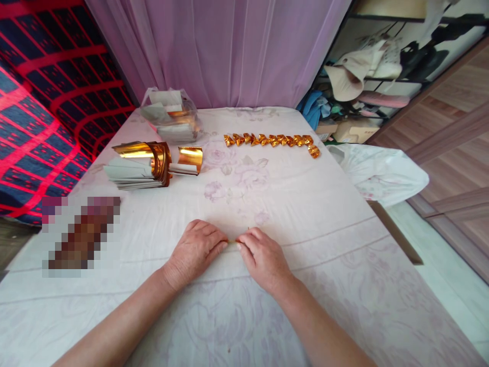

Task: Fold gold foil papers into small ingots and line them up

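Observation:
My left hand point(198, 247) and my right hand point(265, 256) meet over the near middle of the table. Between their pinched fingertips shows a thin yellow-gold strip of foil paper point(232, 241); the fingers cover most of it. Beyond my left hand lies a stack of gold foil paper sheets point(160, 165) with pale backs, slightly curled. Beside that stack rest loose gold foil sheets point(191, 157). Farther back, a row of folded gold foil pieces point(271, 140) runs to the right, one piece sitting nearer at its right end.
A clear plastic bag point(173, 120) of more sheets stands at the back left. The table point(324, 214) wears a flowered cloth. A pixelated patch point(84, 234) hides something on the left. Purple curtain point(237, 51) hangs behind; shelves point(367, 76) and a white bag point(385, 173) are at right.

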Available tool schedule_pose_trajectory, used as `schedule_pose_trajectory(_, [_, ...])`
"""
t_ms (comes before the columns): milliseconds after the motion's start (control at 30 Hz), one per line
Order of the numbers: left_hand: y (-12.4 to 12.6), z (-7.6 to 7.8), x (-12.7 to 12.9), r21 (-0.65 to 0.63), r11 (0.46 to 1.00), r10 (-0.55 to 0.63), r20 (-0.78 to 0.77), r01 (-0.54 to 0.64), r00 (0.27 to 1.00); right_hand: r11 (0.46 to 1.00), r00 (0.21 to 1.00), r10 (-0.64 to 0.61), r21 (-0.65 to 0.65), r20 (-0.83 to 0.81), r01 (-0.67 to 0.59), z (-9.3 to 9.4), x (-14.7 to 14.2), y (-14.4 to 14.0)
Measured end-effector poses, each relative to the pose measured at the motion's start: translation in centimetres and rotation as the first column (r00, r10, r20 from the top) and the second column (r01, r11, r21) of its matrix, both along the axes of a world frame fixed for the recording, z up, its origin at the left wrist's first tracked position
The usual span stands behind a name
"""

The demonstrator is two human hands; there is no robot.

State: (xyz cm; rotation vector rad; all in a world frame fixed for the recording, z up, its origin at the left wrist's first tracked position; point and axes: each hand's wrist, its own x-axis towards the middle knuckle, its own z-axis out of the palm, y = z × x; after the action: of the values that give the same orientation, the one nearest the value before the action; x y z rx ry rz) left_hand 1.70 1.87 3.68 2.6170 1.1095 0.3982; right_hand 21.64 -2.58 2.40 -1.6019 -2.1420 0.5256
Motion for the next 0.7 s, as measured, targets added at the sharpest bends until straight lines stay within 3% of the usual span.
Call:
schedule_pose_trajectory(267, [0.0,0.2,0.6,-0.008,0.997,0.082,-0.05,-0.082,0.995,0.993,0.993,-0.11,0.029,-0.039,0.111,-0.3,-0.1,0.0])
schedule_pose_trajectory(700, [0.0,0.5,1.7,0.037,0.975,0.221,-0.218,-0.218,0.951,0.977,0.984,-0.181,0.115,0.008,0.179,-0.8,-0.4,0.2])
